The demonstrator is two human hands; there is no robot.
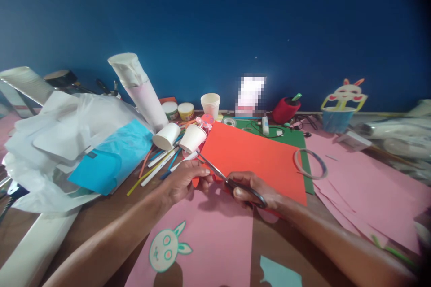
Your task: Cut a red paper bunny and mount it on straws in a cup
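My right hand (247,187) is closed around the black handles of a pair of scissors (218,172), whose blades point up and to the left. Pinched in the fingers of my left hand (191,179) is a small piece of red paper (196,182), close beside the blades. Whether the blades touch that piece I cannot tell. Behind both hands lies a large red-orange sheet (249,152). Below them is a pink sheet (215,237) with a bunny face cutout (164,250), outlined in green, on it.
White paper cups (193,138), markers (160,168) and a plastic bag with blue paper (111,161) crowd the left. A tape roll (310,164) rests on the red sheet's right edge. Pink sheets (370,188) and a blue cup with a bunny (338,119) are right. A pale blue scrap (280,272) lies in front.
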